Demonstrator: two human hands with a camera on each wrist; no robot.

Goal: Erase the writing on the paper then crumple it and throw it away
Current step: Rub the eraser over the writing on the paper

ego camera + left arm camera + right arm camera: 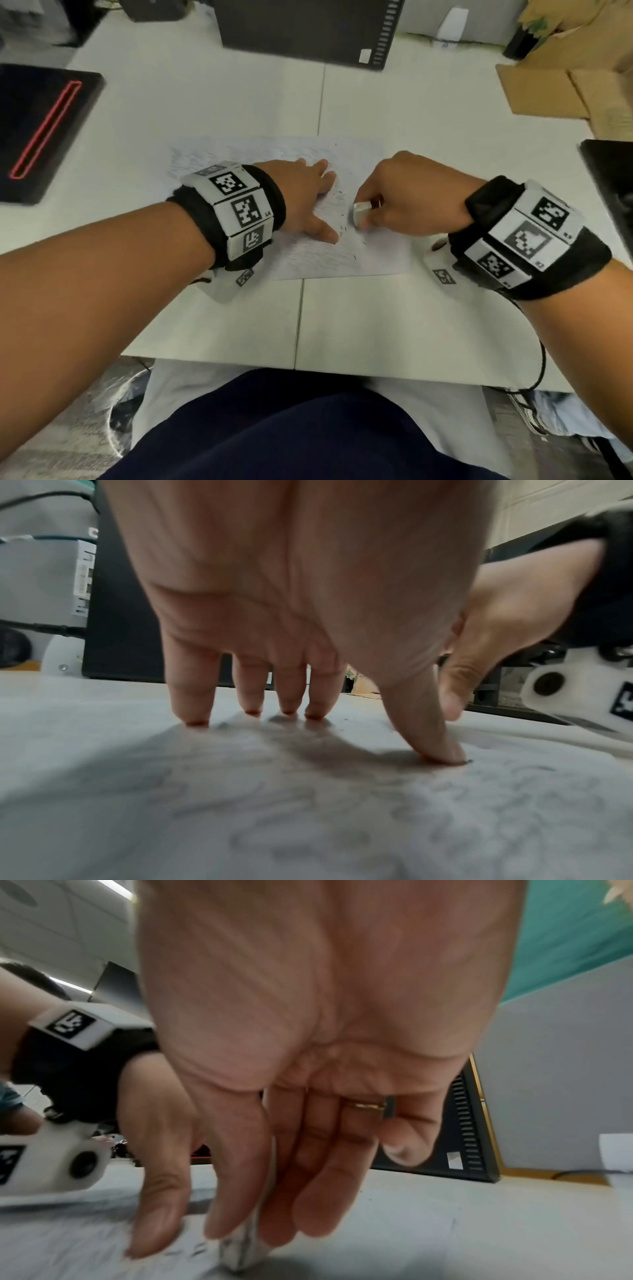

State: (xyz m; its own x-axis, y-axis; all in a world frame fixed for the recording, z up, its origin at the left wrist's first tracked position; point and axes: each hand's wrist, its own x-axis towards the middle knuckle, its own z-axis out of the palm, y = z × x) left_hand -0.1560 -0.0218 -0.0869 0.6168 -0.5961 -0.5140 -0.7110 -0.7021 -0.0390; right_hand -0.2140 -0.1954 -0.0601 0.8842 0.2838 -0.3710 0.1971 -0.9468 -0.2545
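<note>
White table [445,113]; left hand [301,198] flat on paper [359,154], right hand [407,198] pinching eraser [360,213].

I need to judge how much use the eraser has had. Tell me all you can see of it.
The eraser is a small whitish block with rounded corners, rubbery-looking, its lower end greyed and smudged. The right hand pinches it between thumb and fingers, standing it on end with the lower end pressed on the paper. Dark crumbs lie on the sheet beside it. Its upper part is hidden.

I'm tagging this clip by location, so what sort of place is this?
Probably an office or lab workspace: a white desk carrying a black computer tower, with cardboard boxes at its far right edge.
</note>
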